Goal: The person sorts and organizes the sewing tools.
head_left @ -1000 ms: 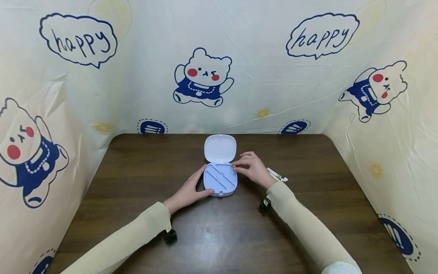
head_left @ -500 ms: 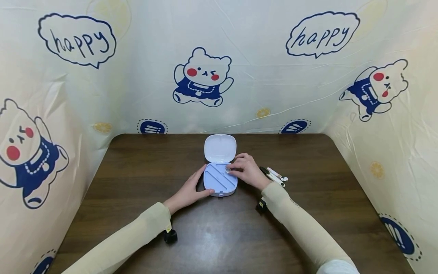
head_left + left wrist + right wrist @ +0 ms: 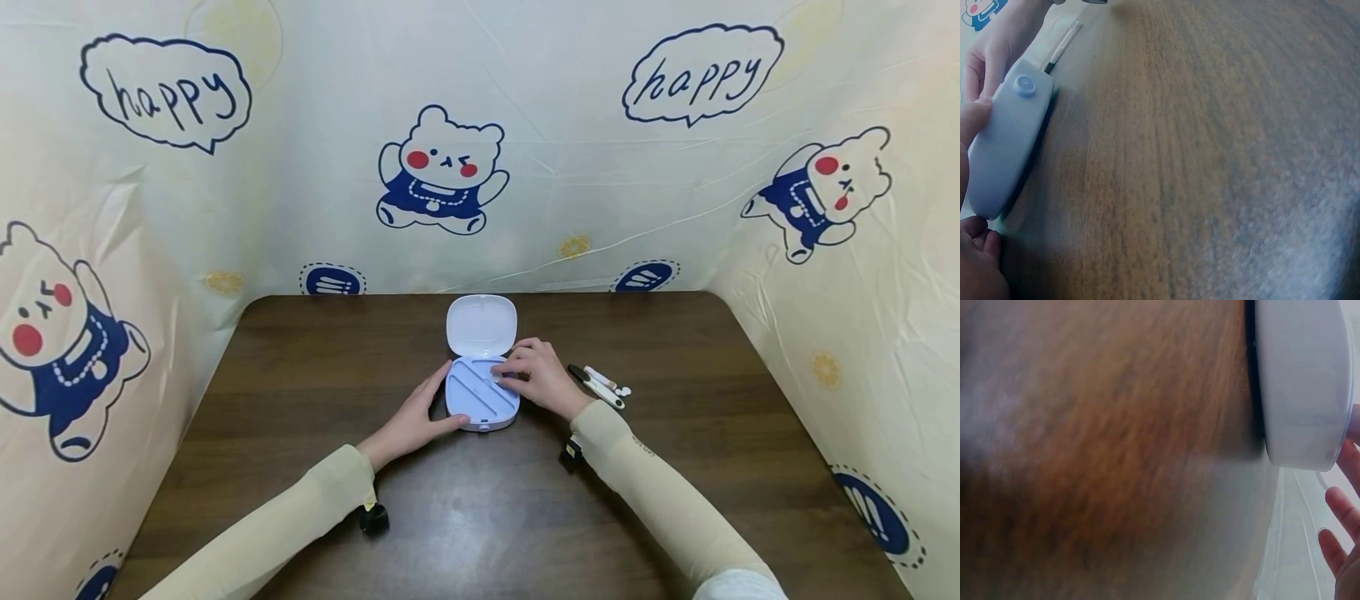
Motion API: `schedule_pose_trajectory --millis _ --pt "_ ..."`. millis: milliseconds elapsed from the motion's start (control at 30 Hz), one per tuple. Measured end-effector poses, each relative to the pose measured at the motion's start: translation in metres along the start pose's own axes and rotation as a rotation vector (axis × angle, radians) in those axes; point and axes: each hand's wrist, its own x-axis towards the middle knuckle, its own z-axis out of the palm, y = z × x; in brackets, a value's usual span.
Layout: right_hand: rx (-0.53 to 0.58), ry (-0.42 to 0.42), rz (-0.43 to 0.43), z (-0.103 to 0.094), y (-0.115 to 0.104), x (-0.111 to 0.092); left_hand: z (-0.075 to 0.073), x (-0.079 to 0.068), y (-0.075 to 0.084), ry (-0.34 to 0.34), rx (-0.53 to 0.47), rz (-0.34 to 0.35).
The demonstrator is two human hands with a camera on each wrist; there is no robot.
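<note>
A pale blue case (image 3: 480, 400) sits near the middle of the table with its lid (image 3: 482, 326) tipped back. Slanted ridges divide its inside. My left hand (image 3: 411, 422) grips the case's left side, thumb at the front corner and fingers at the back. My right hand (image 3: 542, 377) is over the case's back right compartment, where thumb and forefinger pinch a small round clear piece (image 3: 495, 377), mostly hidden by the fingers. In the left wrist view, the case's front (image 3: 1013, 137) shows a round button. The right wrist view shows its side (image 3: 1304, 387) with several fingertips beside it.
Right of my right hand lie a slim white tool with a dark end (image 3: 600, 390) and a thin white stick with small round knobs (image 3: 609, 382). The dark wooden table (image 3: 337, 350) meets a printed curtain (image 3: 525, 208) at the back and sides.
My right hand has moved left and slightly down, taking the small round piece from the case's back right edge into the compartment. The left hand and case have stayed in place.
</note>
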Motion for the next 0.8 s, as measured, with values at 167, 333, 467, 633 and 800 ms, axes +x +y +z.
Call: schedule_pose_trajectory --millis 167,333,467,633,800 --pt "-0.031 -0.007 -0.005 -0.0011 -0.0021 0.0006 0.0003 -0.0006 0.0006 0.001 -0.002 -0.007" --pt "-0.051 -0.017 -0.009 -0.0018 -0.0023 0.0005 0.0003 -0.0014 0.0012 0.000 -0.005 -0.012" --pt "-0.054 -0.028 -0.005 -0.0032 -0.0027 0.0005 0.0004 -0.0015 0.0013 0.001 -0.002 -0.009" --pt "-0.017 -0.036 0.010 -0.0062 -0.0037 -0.0005 0.0003 -0.0009 0.0009 0.002 -0.001 -0.014" --pt "0.026 -0.022 0.025 -0.0088 -0.0040 -0.0029 0.0007 -0.0002 -0.0008 0.008 0.003 0.001"
